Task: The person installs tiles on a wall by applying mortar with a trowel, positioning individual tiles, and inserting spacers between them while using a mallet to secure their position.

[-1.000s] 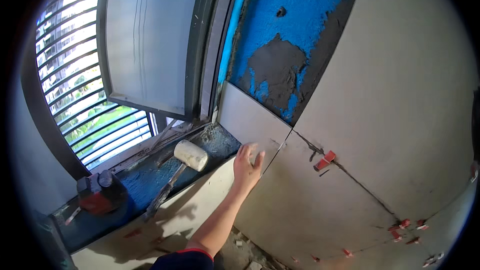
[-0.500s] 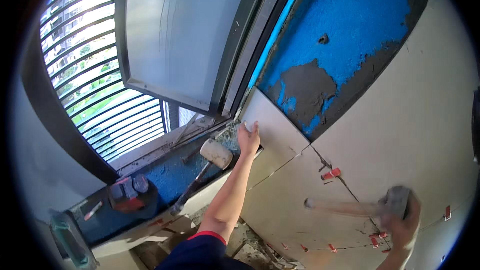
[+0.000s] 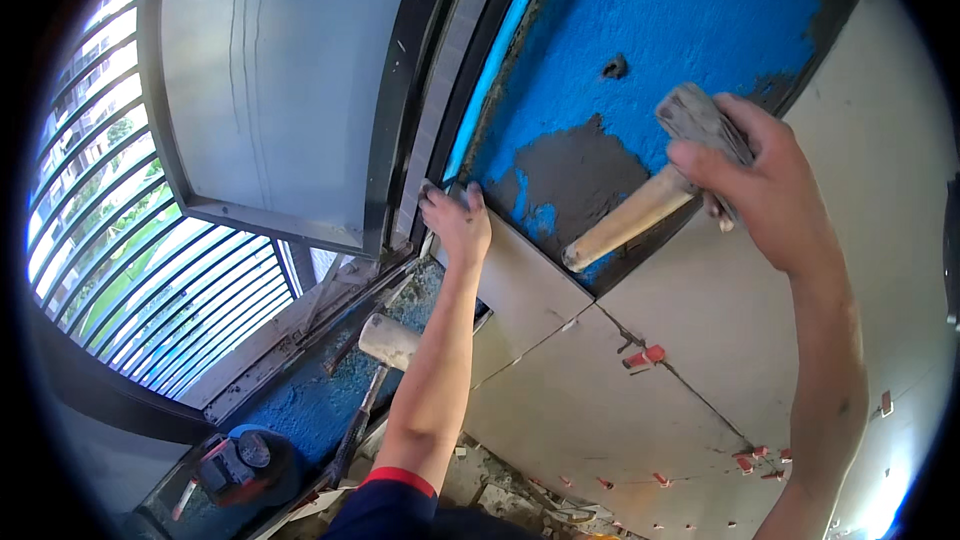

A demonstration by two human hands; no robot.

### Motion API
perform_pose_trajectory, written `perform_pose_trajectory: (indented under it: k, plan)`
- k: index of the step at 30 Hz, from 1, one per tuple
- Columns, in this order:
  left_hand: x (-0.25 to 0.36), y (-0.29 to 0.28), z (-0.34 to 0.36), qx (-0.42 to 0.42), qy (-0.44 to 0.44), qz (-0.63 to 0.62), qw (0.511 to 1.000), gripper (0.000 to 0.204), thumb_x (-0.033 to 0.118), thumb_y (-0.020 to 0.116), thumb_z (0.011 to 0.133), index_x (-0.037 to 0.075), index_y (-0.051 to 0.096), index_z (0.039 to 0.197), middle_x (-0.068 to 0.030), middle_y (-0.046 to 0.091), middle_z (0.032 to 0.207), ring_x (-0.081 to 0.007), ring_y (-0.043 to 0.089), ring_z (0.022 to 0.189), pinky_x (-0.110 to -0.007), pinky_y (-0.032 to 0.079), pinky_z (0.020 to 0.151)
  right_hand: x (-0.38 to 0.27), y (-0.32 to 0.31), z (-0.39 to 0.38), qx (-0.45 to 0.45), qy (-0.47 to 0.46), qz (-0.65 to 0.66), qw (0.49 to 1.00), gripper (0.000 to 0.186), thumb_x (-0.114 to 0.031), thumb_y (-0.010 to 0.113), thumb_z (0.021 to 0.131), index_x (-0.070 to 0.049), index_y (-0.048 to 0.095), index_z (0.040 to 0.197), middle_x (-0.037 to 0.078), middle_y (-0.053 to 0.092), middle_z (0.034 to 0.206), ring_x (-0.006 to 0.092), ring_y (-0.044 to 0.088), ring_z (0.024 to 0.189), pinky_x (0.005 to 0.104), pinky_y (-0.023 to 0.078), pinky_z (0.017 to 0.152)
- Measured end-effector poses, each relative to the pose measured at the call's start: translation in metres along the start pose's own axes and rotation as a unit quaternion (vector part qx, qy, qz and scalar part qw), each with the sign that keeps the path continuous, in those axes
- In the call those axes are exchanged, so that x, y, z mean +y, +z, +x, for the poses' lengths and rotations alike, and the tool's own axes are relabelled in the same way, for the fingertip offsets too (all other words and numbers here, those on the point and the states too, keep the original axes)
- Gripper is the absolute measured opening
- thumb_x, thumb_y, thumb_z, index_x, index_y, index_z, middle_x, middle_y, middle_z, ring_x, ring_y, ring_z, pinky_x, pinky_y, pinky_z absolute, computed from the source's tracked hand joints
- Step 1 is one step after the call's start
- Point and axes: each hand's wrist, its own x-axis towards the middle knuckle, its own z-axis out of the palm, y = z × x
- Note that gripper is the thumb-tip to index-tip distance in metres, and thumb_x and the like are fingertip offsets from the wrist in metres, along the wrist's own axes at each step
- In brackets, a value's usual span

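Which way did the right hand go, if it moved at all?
Yes, it moved: the right hand went up in the view, from below the uppermost red tile-leveling wedge to above it.

No writing, label, number or sign can be read on anything in view.

Glare at barred window [image 3: 190, 305], black corners

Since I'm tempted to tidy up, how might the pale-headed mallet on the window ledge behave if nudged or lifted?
The mallet would probably feel head-heavy, given its thick head and slim handle. Its rounded head might roll if nudged, though the long handle could limit that.
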Motion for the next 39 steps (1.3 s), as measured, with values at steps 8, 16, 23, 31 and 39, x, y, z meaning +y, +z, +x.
perform_pose_trajectory:
  k: [8,16,23,31,39]
  plan:
    - [-0.009,0.003,0.005,-0.009,0.023,0.037,0.999,0.073,0.026,0.061,0.081,-0.018,0.029,0.130,-0.0374,0.041,0.121,-0.0515,0.041,0.113,-0.053,0.032,0.100,0.015,0.029,0.039,-0.024,-0.013,-0.093,0.995,0.056,-0.035,0.072,0.076,0.005,0.060,0.113,0.008,0.061,0.071,0.0131,0.055,0.059,0.0289,0.045,0.055]
    - [-0.022,0.011,0.007,0.020,0.072,0.050,0.996,0.061,0.025,0.066,0.079,-0.014,0.036,0.117,-0.0346,0.044,0.112,-0.0499,0.042,0.106,-0.054,0.034,0.094,0.021,0.050,0.065,-0.052,-0.059,-0.013,0.997,0.055,-0.032,0.073,0.079,-0.012,0.056,0.128,0.005,0.064,0.080,0.0095,0.056,0.062,0.0234,0.045,0.054]
    - [-0.012,0.008,0.001,-0.018,0.052,0.073,0.996,0.076,0.028,0.067,0.081,-0.017,0.030,0.129,-0.0361,0.042,0.120,-0.0499,0.041,0.113,-0.052,0.034,0.099,0.043,0.067,0.064,-0.030,-0.076,-0.071,0.994,0.056,-0.029,0.071,0.078,-0.009,0.057,0.128,0.007,0.064,0.072,0.0103,0.059,0.060,0.0259,0.049,0.056]
    - [-0.007,0.001,0.005,-0.025,0.029,0.079,0.996,0.078,0.029,0.067,0.080,-0.016,0.028,0.130,-0.0347,0.040,0.122,-0.0502,0.042,0.113,-0.053,0.034,0.099,0.021,0.061,0.064,-0.027,0.021,-0.037,0.999,0.054,-0.019,0.069,0.084,0.000,0.051,0.131,0.003,0.064,0.077,0.0078,0.055,0.058,0.0227,0.044,0.049]
    - [-0.004,0.006,0.004,-0.028,0.017,0.056,0.998,0.075,0.028,0.064,0.078,-0.016,0.030,0.128,-0.0351,0.038,0.126,-0.0504,0.041,0.116,-0.056,0.029,0.103,0.004,0.065,0.049,-0.050,0.035,-0.035,0.997,0.052,-0.016,0.068,0.084,0.000,0.052,0.130,0.002,0.062,0.075,0.0078,0.055,0.060,0.0233,0.044,0.051]
